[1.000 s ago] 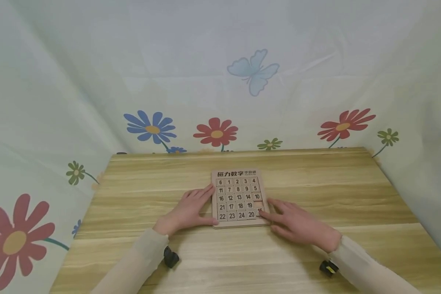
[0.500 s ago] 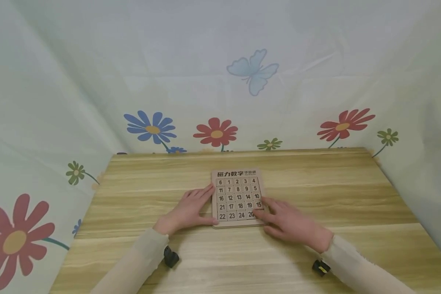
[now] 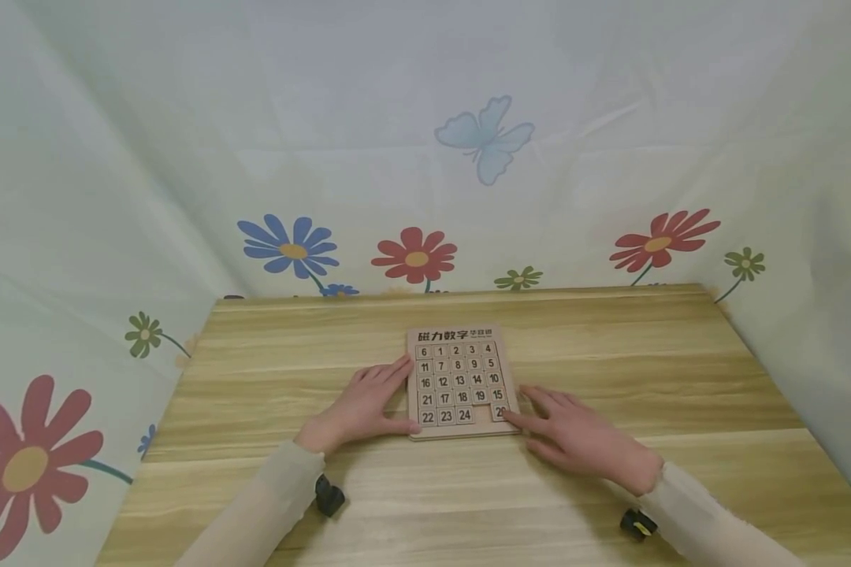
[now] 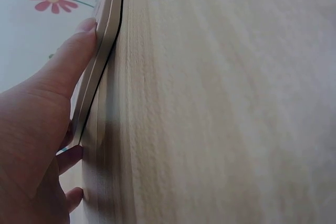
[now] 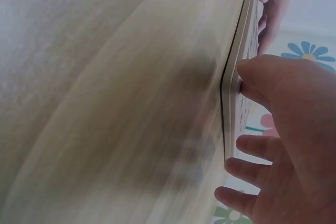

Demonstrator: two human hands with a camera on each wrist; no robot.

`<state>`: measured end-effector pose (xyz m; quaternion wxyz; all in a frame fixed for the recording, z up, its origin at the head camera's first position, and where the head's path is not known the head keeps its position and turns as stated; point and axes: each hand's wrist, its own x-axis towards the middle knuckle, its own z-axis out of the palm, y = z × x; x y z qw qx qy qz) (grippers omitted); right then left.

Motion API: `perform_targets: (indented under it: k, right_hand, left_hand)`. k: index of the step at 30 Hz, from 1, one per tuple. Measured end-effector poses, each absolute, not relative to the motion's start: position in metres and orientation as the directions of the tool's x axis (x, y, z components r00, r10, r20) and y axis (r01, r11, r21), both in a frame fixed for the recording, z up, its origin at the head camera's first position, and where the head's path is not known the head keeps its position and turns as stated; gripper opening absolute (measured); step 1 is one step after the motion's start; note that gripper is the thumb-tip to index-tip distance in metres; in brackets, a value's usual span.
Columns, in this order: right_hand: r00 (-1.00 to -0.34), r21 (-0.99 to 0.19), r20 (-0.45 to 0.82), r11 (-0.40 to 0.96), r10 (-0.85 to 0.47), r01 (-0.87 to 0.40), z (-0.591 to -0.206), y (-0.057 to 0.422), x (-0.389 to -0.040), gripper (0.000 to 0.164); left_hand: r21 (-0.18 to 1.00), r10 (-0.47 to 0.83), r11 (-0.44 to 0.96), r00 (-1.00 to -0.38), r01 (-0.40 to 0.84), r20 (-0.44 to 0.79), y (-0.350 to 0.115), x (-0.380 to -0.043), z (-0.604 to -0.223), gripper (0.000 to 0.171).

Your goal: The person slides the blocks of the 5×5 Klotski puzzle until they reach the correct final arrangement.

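A wooden number slide puzzle (image 3: 440, 432) lies flat on the table, its numbered tiles in rows below black lettering. My left hand (image 3: 362, 405) steadies it: the thumb touches the lower left corner and the fingertips lie against the left edge. At the lower right, the index fingertip of my right hand (image 3: 589, 442) presses on the tile numbered 20 (image 3: 498, 413), partly covering it. Between tile 24 (image 3: 464, 415) and tile 20 is a bare slot. In the right wrist view the thumb is by the puzzle's edge (image 5: 227, 108), the other fingers spread.
The wood-grain table (image 3: 425, 504) reaches around the puzzle on every side. Behind it hangs a pale cloth (image 3: 574, 189) printed with flowers and a butterfly. Each wrist carries a small black camera (image 3: 329, 496).
Tile 15 has slid up into the row below tile 10. Then tile 20 has moved right into the bottom corner under my right finger. My left hand has stayed in place.
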<state>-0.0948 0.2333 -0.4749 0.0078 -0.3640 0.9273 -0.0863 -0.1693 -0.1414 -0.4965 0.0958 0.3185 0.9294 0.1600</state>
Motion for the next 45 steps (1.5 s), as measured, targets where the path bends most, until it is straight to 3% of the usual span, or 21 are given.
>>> perform_targets:
  k: [12, 29, 40, 45]
  right_hand:
    - [-0.665, -0.140, 0.069, 0.653, -0.743, -0.744, -0.482, 0.195, -0.103, 0.053]
    - [-0.699, -0.141, 0.082, 0.686, -0.710, -0.714, -0.484, 0.211, -0.099, 0.050]
    - [-0.634, -0.115, 0.024, 0.628, -0.773, -0.769, -0.480, 0.168, -0.104, 0.053]
    - [-0.622, -0.109, 0.072, 0.614, -0.779, -0.782, -0.480, 0.166, -0.105, 0.053]
  left_hand:
    - [0.371, 0.625, 0.740, -0.777, 0.561, -0.071, -0.141, -0.168, -0.496, 0.112]
    - [0.353, 0.620, 0.748, -0.781, 0.562, -0.071, -0.142, -0.170, -0.499, 0.114]
    - [0.359, 0.622, 0.746, -0.779, 0.561, -0.078, -0.142, -0.169, -0.500, 0.111]
    - [0.356, 0.619, 0.749, -0.781, 0.559, -0.076, -0.142, -0.169, -0.498, 0.112]
